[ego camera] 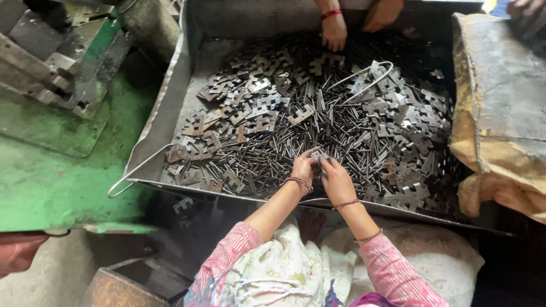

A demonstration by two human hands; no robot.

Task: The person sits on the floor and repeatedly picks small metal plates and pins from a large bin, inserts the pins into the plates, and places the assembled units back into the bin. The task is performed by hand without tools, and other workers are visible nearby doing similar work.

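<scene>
A wide metal tray [165, 113] holds a heap of flat stamped metal plates [250, 108] mixed with thin steel pins [335, 125]. My left hand [303, 166] and my right hand [336, 181] meet at the tray's near edge. Together they pinch a small metal plate [316, 154] between the fingertips. Thread bands circle both wrists, and pink patterned sleeves cover my forearms. How the pins sit against the held plate is hidden by my fingers.
Another person's hand [333, 28] with a red bangle reaches into the far side of the tray. A worn sack-covered block [500, 108] stands at the right. A green machine base [57, 148] lies left. A wire loop [369, 79] rests on the heap.
</scene>
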